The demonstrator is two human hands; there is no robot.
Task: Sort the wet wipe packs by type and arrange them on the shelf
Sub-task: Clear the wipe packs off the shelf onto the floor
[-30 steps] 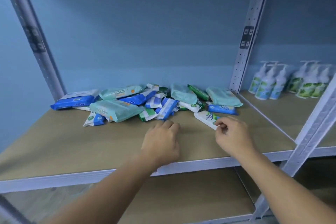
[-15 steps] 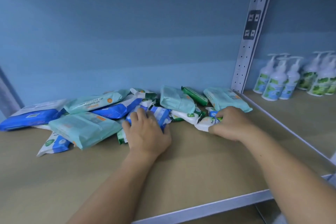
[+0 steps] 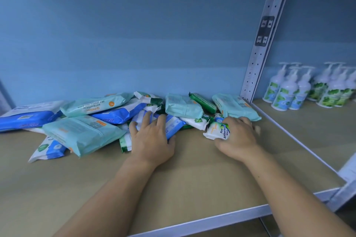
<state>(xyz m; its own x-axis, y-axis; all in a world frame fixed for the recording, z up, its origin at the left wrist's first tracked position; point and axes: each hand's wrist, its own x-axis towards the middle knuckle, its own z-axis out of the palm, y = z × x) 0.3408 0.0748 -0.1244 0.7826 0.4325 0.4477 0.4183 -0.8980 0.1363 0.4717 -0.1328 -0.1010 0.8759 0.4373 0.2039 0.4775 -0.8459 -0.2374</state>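
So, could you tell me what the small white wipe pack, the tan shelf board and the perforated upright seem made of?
The small white wipe pack looks like thin glossy plastic film: crinkled, with sheen. The tan shelf board: matte, probably fibreboard; no grain shows. The perforated grey upright: likely painted metal, given punched holes.

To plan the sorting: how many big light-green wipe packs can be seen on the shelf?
4 light-green packs: one front left, one behind it, one in the middle, one far right. More may be hidden underneath.
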